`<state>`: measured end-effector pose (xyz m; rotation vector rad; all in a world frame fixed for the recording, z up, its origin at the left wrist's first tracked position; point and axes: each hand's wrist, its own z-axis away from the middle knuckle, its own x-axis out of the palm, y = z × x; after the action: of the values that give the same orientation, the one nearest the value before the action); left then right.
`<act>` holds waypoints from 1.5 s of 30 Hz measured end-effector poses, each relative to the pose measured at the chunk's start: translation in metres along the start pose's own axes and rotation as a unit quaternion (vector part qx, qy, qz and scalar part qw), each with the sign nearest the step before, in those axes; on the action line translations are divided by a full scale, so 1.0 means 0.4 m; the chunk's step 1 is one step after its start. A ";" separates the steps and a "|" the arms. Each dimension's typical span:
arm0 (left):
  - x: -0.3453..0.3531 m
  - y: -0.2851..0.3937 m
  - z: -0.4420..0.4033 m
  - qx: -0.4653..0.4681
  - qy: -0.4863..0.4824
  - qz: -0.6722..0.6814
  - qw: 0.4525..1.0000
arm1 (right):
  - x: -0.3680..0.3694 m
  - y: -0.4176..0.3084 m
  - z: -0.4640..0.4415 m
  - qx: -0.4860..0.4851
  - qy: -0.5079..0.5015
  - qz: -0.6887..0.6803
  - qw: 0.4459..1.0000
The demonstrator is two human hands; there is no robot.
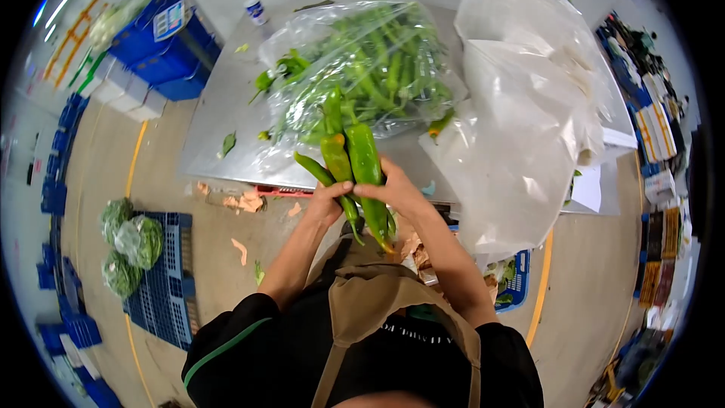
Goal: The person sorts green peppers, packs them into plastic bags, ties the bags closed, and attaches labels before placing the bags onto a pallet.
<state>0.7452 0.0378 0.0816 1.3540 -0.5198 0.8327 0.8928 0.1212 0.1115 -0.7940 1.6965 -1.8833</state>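
Note:
A bunch of long green peppers [364, 157] is held between my two hands, in front of the table edge. My left hand [329, 200] closes round the thinner peppers on the left, its thumb lying across them. Around the larger pepper on the right, my right hand [393, 187] is closed, thumb in front. One pepper has a brownish-orange patch, and another has an orange tip pointing down. Just beyond them, a clear plastic bag [302, 38] full of green peppers lies on the metal table [208, 136].
A large whitish plastic sheet [506, 128] drapes over the table's right side. Beneath it stands a blue crate [521, 279] with leafy scraps. Bagged greens [140, 242] rest by a blue pallet [155, 310] on the left. A small bottle [256, 11] stands at the back.

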 end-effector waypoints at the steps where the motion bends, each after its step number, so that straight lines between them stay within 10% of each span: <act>1: -0.031 0.025 0.002 0.019 0.010 0.005 1.000 | 0.016 -0.003 -0.031 0.074 -0.020 -0.113 0.991; 6: -0.127 0.191 -0.031 0.168 0.051 -0.025 0.984 | 0.099 0.013 -0.222 0.121 -0.055 -0.488 0.862; 14: -0.334 0.412 -0.049 0.230 0.053 0.007 0.972 | 0.194 0.015 -0.444 0.073 -0.196 -0.617 0.759; 22: -0.414 0.488 -0.099 0.147 -0.026 0.177 0.973 | 0.318 -0.037 -0.642 0.211 -0.080 -0.310 0.924; 28: -0.459 0.493 -0.158 0.095 -0.032 0.169 0.980 | 0.337 -0.032 -0.728 0.082 -0.068 0.013 0.994; 30: -0.520 0.483 -0.179 0.081 0.017 0.153 0.985 | 0.317 -0.038 -0.685 -0.011 -0.068 0.178 0.982; 33: -0.618 0.458 -0.195 0.034 0.131 0.114 0.984 | 0.258 -0.120 -0.548 -0.049 0.010 0.039 0.998; 39: -0.644 0.480 -0.222 0.031 0.169 0.096 0.981 | -0.098 -0.108 -0.327 -0.134 0.458 0.064 0.876; 45: -0.619 0.538 -0.277 -0.069 0.234 0.007 0.970 | -0.389 0.101 -0.287 0.074 0.525 0.203 0.823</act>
<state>0.4103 0.0928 0.0129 0.9821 -0.2109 1.0691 0.9230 0.3057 0.0485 0.8179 1.9830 -2.2017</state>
